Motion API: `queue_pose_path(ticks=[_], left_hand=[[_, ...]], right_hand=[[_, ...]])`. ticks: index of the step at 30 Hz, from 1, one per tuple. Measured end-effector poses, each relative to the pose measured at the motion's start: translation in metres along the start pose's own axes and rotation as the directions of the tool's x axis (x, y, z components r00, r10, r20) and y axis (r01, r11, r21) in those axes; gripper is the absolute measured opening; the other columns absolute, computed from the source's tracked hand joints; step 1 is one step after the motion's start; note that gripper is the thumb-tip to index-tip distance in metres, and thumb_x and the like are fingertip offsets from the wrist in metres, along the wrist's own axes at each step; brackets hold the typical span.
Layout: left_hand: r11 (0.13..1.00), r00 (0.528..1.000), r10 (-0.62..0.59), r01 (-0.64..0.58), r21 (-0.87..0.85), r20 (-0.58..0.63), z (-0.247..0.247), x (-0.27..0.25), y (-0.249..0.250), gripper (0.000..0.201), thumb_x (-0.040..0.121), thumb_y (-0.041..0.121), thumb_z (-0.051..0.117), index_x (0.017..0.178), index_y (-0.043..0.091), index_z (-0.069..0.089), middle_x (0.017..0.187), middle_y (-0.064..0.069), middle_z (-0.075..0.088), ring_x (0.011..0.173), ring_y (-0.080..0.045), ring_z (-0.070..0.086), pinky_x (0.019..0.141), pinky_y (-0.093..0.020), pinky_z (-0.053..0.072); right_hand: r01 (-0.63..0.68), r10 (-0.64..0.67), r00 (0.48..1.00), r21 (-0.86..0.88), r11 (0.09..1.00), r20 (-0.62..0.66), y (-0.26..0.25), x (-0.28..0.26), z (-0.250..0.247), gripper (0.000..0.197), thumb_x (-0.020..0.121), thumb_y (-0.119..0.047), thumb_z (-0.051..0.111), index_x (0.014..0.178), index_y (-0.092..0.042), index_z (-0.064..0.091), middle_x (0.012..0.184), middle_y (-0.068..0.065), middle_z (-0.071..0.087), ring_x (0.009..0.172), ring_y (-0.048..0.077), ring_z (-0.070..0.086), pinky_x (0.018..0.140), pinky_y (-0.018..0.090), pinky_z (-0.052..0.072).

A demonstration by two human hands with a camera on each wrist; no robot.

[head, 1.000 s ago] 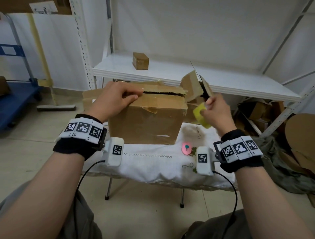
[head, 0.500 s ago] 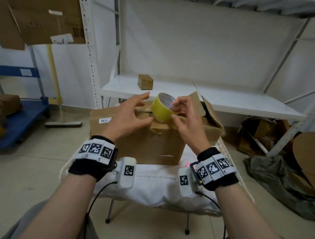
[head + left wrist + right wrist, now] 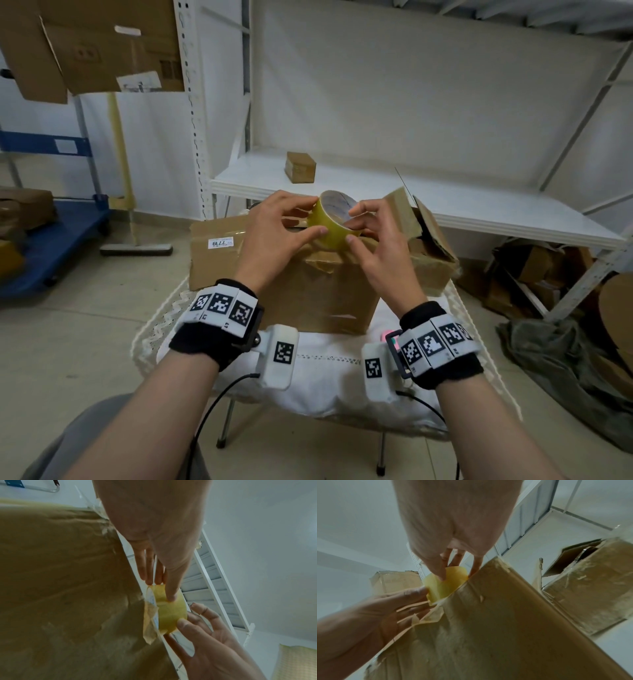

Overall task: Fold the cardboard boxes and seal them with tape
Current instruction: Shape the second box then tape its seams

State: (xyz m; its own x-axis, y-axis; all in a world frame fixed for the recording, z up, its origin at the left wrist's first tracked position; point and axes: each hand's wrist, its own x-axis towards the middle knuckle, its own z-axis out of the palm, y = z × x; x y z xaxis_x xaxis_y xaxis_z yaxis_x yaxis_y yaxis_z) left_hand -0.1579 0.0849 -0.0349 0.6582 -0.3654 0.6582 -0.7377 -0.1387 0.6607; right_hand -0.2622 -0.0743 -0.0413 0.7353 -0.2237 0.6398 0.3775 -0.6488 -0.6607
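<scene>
Both hands hold the tape roll in the air just above the near box, which sits on the cloth-covered bench with its top flaps folded down but the seam apparently not yet sealed. The left hand grasps the roll from the left, thumb on the near face of the band and fingers reaching over the far rim; the right hand pinches it from the right, thumb low on the band and fingers hooked on the rim and core. Both are clenched on the roll, and neither is pressing the box. That is the first risk: with no hand on the flaps, they could spring up, and the box itself, light and on a soft cloth, may slide when tape is pulled across it. The second risk is the tape end. I cannot tell where the free end lies on the yellowish band; if the thumbs are feeling for it, a nail could split the film and lift only a sliver, or the peeled end could fold back and stick to itself or to the fingers. The old torn tape hanging at the box's near top edge could also catch the new strip and leave a wrinkle over the seam. A second box stands open just right of the hands, its raised flap close to the right wrist, so a wide pull to the right might knock it.
</scene>
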Motion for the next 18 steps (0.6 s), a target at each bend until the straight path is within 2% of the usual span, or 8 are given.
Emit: queue_pose_path(ticks=[4,8,12,18], left_hand=[[0.999,0.997,0.037,-0.037,0.009,-0.071,0.0038,-0.0023,0.0016,0.037,0.076,0.021,0.085,0.111,0.016,0.075,0.1,0.004,0.071,0.09,-0.003,0.068,0.083,-0.022,0.058],[0.998,0.989,0.059,-0.06,0.0,-0.136,0.005,-0.0056,0.0032,0.025,0.078,0.017,0.084,0.102,0.012,0.078,0.095,0.003,0.074,0.085,0.001,0.067,0.079,-0.011,0.053],[0.999,0.987,0.046,-0.049,-0.012,-0.156,0.0052,-0.0065,0.0035,0.02,0.079,0.018,0.083,0.097,0.013,0.078,0.091,0.004,0.074,0.084,-0.002,0.068,0.079,-0.015,0.054],[0.998,0.987,0.032,-0.04,-0.049,-0.155,0.0062,-0.0078,0.0032,0.019,0.078,0.021,0.084,0.094,0.014,0.076,0.09,0.005,0.072,0.084,-0.004,0.068,0.078,-0.021,0.057]], right_hand=[[-0.009,0.008,1.0,-0.022,1.0,-0.026,-0.0029,0.0012,0.003,0.038,0.091,0.005,0.064,0.116,-0.018,0.048,0.114,-0.014,0.059,0.103,0.004,0.065,0.093,0.03,0.056],[-0.016,0.015,0.999,-0.028,0.999,-0.041,-0.004,0.0022,0.0047,0.038,0.091,0.003,0.066,0.118,-0.017,0.05,0.109,-0.014,0.063,0.103,0.004,0.066,0.096,0.037,0.055],[-0.017,0.016,0.999,-0.026,1.0,-0.048,-0.0037,0.0034,0.0061,0.038,0.091,0.003,0.067,0.118,-0.018,0.05,0.111,-0.015,0.063,0.104,0.005,0.067,0.093,0.044,0.057],[-0.03,0.029,0.999,-0.013,0.999,-0.037,-0.0033,0.0028,0.0057,0.039,0.091,0.003,0.066,0.119,-0.018,0.051,0.108,-0.012,0.065,0.103,0.007,0.068,0.09,0.043,0.058]])
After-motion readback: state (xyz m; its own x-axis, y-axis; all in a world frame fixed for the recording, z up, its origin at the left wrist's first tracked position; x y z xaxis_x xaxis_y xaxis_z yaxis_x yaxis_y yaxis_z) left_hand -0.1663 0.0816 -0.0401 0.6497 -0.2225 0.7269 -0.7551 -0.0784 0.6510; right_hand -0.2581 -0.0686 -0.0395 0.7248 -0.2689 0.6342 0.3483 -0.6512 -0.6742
